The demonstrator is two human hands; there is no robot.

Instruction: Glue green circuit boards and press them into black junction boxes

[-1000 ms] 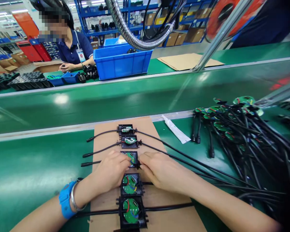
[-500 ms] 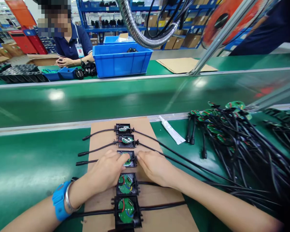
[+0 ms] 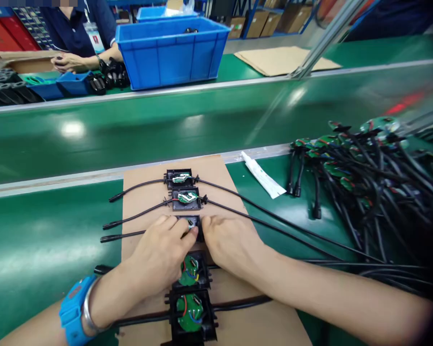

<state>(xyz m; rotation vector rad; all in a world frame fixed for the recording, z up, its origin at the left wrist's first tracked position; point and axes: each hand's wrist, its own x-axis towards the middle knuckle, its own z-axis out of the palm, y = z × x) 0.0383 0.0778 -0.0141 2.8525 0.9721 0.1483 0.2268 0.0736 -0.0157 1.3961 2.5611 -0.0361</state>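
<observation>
A row of open black plastic housings runs down the cardboard sheet (image 3: 252, 307), each with a green circuit board and black cables at its sides. The third housing (image 3: 199, 230) from the far end lies between my hands. My left hand (image 3: 159, 252) is closed over its left part, thumb and fingers on the housing and hiding much of the board. At its right edge my right hand (image 3: 233, 240) has curled fingers; what they grip is hidden. Nearer me are two more housings, one with a round green board (image 3: 189, 270), the other with a similar board (image 3: 190, 312).
To the right lie a white tube (image 3: 262, 175) and a heap of black cables with boards (image 3: 368, 182). Beyond the metal rail, a blue bin (image 3: 171, 57) and flat cardboard (image 3: 285, 60) rest on a green surface. Another person's hands (image 3: 70, 62) are at the back left.
The view has tilted down, so the far bench sits higher in the picture. My right hand has closed in on the third housing's right edge, its fingers more curled. My left hand stays on it.
</observation>
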